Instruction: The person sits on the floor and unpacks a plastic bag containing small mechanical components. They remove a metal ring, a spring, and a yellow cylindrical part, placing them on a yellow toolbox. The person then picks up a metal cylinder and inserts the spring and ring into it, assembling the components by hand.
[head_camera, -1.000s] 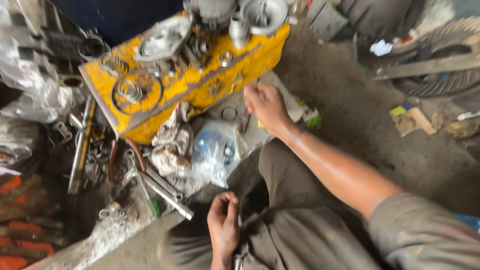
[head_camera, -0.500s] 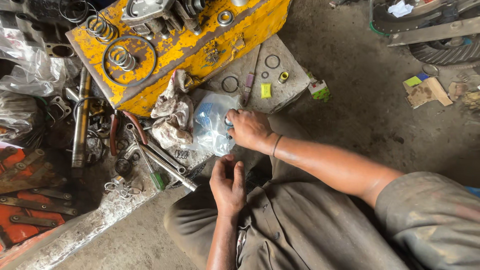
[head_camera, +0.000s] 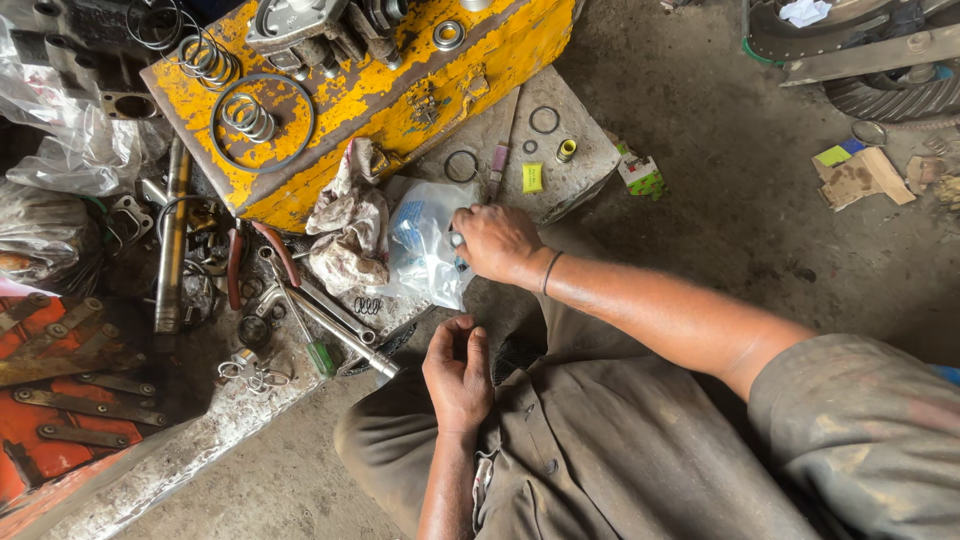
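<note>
Looking down from the head camera, the person sits on the dirty grey floor (head_camera: 720, 220) with knees bent. The right hand (head_camera: 497, 243) reaches forward and rests on a clear crinkly plastic bag (head_camera: 425, 245), fingers curled down on its right edge and pinching it. I cannot tell if a small part is held there too. The bag lies on a flat grey stone slab (head_camera: 580, 165), just beside a dirty white rag (head_camera: 348, 230) that is bunched up to its left. The left hand (head_camera: 458, 375) is down near the person's knee, well apart from the bag. Its fingers are loosely curled, and I cannot tell if it holds something small. Farther along the slab lie a thin black rubber ring (head_camera: 545, 120), a second black ring (head_camera: 461, 166), a small yellow block (head_camera: 532, 177) and a little brass tube (head_camera: 566, 150). Behind the rag stands a big yellow metal machine block (head_camera: 400, 90) with worn paint. On top of it sit metal coil springs (head_camera: 250, 118) inside a large thin black ring. Left of the person, on the floor, lie long silver wrenches (head_camera: 335, 320), a screwdriver with a green handle (head_camera: 320, 357) and pliers with red handles (head_camera: 255, 260). A long shiny metal rod (head_camera: 172, 240) lies beside them.
</note>
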